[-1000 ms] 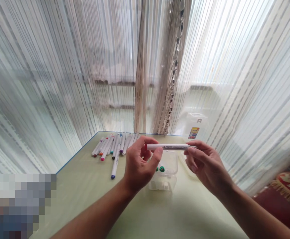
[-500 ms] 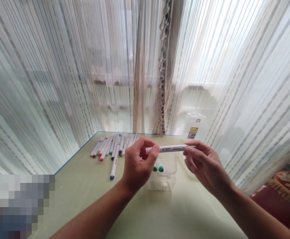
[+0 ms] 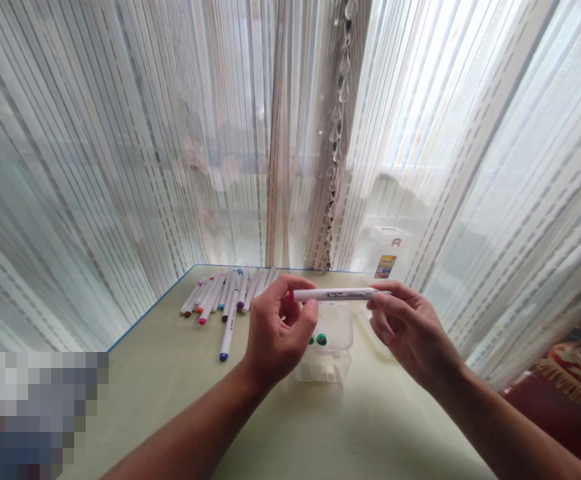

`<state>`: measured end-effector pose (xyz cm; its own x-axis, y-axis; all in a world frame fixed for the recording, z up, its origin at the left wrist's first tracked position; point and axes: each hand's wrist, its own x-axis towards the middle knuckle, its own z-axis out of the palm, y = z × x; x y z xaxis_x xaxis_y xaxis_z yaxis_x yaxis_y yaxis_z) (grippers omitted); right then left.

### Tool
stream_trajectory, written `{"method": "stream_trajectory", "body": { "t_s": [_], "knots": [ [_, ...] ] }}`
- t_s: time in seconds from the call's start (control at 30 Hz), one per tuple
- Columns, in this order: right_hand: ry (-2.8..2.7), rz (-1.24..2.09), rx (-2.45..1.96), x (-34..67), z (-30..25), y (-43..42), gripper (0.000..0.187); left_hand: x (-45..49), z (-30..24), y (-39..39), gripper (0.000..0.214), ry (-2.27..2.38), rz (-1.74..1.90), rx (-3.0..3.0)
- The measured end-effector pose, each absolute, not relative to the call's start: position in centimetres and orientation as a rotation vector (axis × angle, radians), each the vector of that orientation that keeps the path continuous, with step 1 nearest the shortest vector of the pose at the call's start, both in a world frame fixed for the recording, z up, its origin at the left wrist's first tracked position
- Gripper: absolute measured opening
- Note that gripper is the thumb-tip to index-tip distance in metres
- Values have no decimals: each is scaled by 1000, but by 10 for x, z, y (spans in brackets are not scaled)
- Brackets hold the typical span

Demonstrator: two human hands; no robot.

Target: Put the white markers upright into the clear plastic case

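I hold a white marker [image 3: 338, 294] level in front of me, above the table. My left hand [image 3: 275, 333] pinches its left end, where a bit of red shows at the cap. My right hand [image 3: 405, 330] pinches the right end with fingertips. Below the marker sits a clear plastic box [image 3: 338, 363] with two green-capped markers [image 3: 319, 339] inside. A row of several white markers [image 3: 223, 297] with coloured caps lies on the table at the far left.
The pale green table [image 3: 170, 393] has a blue edge on the left. Sheer striped curtains [image 3: 120, 153] hang close behind and to the right. A clear container with a label [image 3: 388, 257] stands behind the curtain at the back right. A red rug [image 3: 570, 393] lies at the right.
Both hands keep hold of the marker. Its left end slid out a little from under my left thumb, and the marker has levelled. The view shifted slightly.
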<state>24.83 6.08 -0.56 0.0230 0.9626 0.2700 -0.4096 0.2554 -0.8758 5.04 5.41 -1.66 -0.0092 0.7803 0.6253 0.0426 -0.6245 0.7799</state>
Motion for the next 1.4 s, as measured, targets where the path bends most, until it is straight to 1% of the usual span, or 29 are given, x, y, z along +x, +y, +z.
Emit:
{"method": "stream_trajectory", "body": {
  "t_s": [0.37, 0.93, 1.4],
  "knots": [
    [-1060, 1185, -666, 248, -6, 59, 21, 51, -15, 56, 10, 841, 1676, 1679],
    [-1127, 1128, -656, 246, -3, 55, 21, 51, -10, 55, 20, 906, 1729, 1670],
    [-1050, 1187, -667, 248, -4, 60, 19, 51, -16, 55, 13, 804, 1681, 1639]
  ]
}}
